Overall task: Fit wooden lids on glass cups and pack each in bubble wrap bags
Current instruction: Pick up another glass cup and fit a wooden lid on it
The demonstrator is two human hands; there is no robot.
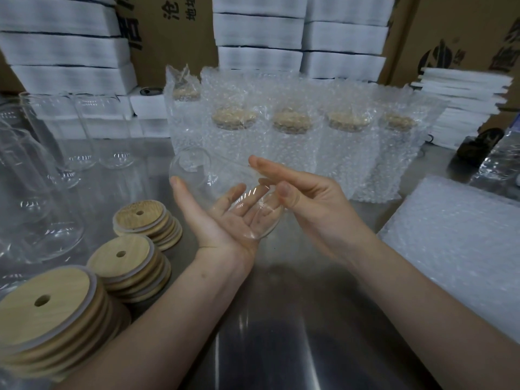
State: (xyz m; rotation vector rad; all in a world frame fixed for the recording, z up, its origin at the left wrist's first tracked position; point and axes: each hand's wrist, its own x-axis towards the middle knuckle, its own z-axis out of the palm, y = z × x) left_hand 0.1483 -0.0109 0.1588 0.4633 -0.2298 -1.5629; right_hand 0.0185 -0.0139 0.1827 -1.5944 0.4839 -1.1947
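A clear glass cup lies tilted on its side above the table, mouth pointing up and to the left. My left hand is palm up beneath it, thumb by the rim and fingers curled under the glass. My right hand touches the cup's far side near its base with straight fingers, thumb by the bottom. Three stacks of round wooden lids with centre holes sit at the front left. A flat pile of bubble wrap bags lies on the right.
Several lidded cups in bubble wrap bags stand in a row behind my hands. Several bare glass cups stand on the steel table at the left. White foam stacks and cardboard cartons line the back.
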